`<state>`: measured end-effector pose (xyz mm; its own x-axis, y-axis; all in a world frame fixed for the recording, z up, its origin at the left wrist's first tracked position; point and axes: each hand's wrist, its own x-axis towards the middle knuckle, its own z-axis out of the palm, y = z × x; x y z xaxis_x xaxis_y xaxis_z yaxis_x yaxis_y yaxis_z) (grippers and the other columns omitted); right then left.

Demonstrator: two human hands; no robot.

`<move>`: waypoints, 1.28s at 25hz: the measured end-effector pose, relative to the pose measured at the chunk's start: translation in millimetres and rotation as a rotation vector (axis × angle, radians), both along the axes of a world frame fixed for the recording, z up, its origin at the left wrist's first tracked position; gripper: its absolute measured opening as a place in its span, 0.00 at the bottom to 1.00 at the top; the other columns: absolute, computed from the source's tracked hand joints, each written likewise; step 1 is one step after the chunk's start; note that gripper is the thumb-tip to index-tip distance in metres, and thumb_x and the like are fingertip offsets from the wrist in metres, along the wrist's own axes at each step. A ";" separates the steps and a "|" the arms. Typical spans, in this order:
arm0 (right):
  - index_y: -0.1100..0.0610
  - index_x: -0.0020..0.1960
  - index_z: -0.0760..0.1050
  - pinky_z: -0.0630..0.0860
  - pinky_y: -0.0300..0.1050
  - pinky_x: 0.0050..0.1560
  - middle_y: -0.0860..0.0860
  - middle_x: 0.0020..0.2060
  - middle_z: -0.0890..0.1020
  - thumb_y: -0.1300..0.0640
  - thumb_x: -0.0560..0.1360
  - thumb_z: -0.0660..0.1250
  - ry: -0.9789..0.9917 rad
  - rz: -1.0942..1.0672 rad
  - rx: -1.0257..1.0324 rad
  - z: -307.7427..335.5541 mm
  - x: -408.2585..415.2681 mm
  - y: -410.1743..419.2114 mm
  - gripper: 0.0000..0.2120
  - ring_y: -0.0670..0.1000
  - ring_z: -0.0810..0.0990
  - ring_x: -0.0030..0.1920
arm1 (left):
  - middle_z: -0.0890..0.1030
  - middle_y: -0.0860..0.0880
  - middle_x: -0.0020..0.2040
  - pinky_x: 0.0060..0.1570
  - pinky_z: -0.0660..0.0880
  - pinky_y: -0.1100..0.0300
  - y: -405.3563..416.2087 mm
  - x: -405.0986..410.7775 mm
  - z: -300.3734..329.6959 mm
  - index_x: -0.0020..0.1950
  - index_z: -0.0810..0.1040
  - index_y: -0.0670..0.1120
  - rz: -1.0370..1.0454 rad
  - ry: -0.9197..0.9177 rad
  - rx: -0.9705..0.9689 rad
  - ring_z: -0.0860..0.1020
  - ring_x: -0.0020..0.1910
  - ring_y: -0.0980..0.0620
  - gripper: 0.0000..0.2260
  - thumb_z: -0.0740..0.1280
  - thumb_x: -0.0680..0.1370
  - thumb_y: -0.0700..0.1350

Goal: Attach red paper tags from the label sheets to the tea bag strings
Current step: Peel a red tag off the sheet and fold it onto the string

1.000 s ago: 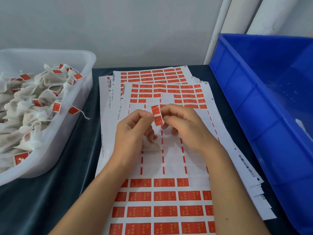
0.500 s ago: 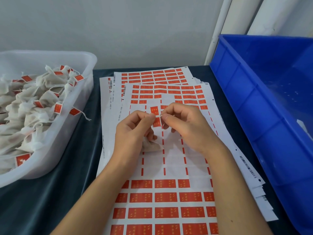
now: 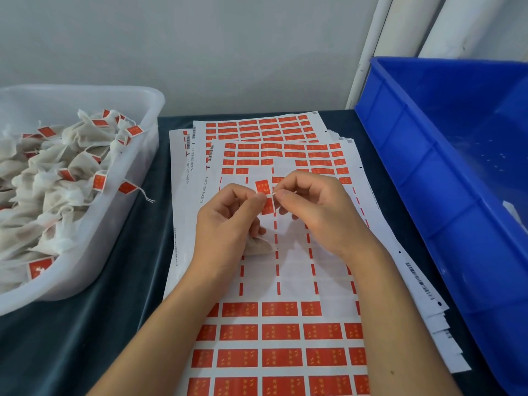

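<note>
A pale grey wall (image 3: 200,38) closes the back of the scene, with white pipes (image 3: 371,52) running up at the right. Below it, a table under dark teal cloth (image 3: 85,324) fills the width of the view. A blue plastic crate (image 3: 428,172) stands on the right, its far side cut off by the frame edge. On the left sits a translucent white tub (image 3: 137,155), also cropped, heaped with tea bags (image 3: 51,195) that already carry red tags.

Between the two containers lies a fanned stack of label sheets (image 3: 285,275), long sides running away from the person; the middle of the top sheet is stripped bare, with red labels left at the near and far ends.

Above that bare patch the left hand (image 3: 228,221) and right hand (image 3: 317,212) meet, fingertips nearly touching. Both pinch a red paper tag (image 3: 264,195), which stands with its long axis roughly upright, the upper half facing the camera, the lower half partly hidden behind the left thumb. A thin white string (image 3: 275,192) seems to cross it at the right fingertips, though it is too fine to be sure. A tea bag (image 3: 258,245) peeks out under the left palm, mostly covered.
</note>
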<state>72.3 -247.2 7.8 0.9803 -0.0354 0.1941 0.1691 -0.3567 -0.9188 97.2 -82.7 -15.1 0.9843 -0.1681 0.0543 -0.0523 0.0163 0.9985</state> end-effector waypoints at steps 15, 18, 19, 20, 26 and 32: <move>0.48 0.49 0.82 0.83 0.43 0.52 0.40 0.43 0.85 0.54 0.81 0.69 -0.015 -0.070 -0.055 -3.0 2.5 2.9 0.04 0.44 0.83 0.49 | 0.83 0.49 0.37 0.40 0.84 0.57 0.0 1.2 -2.9 0.45 0.84 0.53 -0.027 -0.031 0.071 0.82 0.34 0.51 0.08 0.69 0.83 0.49; 0.45 0.47 0.81 0.80 0.37 0.48 0.39 0.41 0.84 0.52 0.81 0.69 -0.003 -0.105 -0.066 -4.3 1.8 0.0 0.05 0.43 0.82 0.47 | 0.82 0.48 0.36 0.41 0.85 0.55 2.8 3.4 -2.9 0.48 0.86 0.52 -0.020 -0.003 0.087 0.82 0.34 0.52 0.08 0.68 0.83 0.47; 0.44 0.46 0.80 0.79 0.35 0.47 0.38 0.40 0.83 0.52 0.81 0.69 0.005 -0.112 -0.068 -4.8 1.9 -0.7 0.06 0.43 0.82 0.47 | 0.82 0.48 0.36 0.40 0.85 0.55 4.3 4.2 -2.4 0.50 0.85 0.53 -0.007 -0.007 0.096 0.82 0.34 0.53 0.07 0.68 0.83 0.46; 0.44 0.45 0.80 0.79 0.34 0.46 0.37 0.40 0.83 0.52 0.81 0.69 0.013 -0.113 -0.072 -5.2 2.0 -0.7 0.06 0.42 0.82 0.46 | 0.83 0.49 0.36 0.38 0.85 0.56 5.9 4.9 -1.6 0.50 0.84 0.54 0.009 -0.027 0.110 0.83 0.34 0.52 0.06 0.69 0.82 0.45; 0.46 0.48 0.83 0.78 0.34 0.46 0.38 0.40 0.84 0.51 0.81 0.70 0.041 -0.103 -0.090 -7.6 2.1 -0.5 0.04 0.40 0.82 0.47 | 0.81 0.55 0.39 0.35 0.80 0.65 12.0 3.1 2.7 0.48 0.80 0.59 0.065 -0.338 0.331 0.80 0.37 0.51 0.06 0.73 0.79 0.48; 0.43 0.46 0.81 0.80 0.40 0.49 0.38 0.39 0.83 0.52 0.81 0.70 0.058 -0.084 -0.111 -4.8 1.3 0.0 0.06 0.41 0.82 0.47 | 0.79 0.70 0.41 0.36 0.70 0.76 12.5 1.0 4.2 0.52 0.82 0.58 0.037 -0.508 0.434 0.77 0.40 0.66 0.08 0.76 0.78 0.47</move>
<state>73.6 -247.2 3.0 0.9845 -0.0988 0.1446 0.0823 -0.4677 -0.8801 98.2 -70.3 -10.9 0.8597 -0.2462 0.4475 -0.5106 -0.3923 0.7651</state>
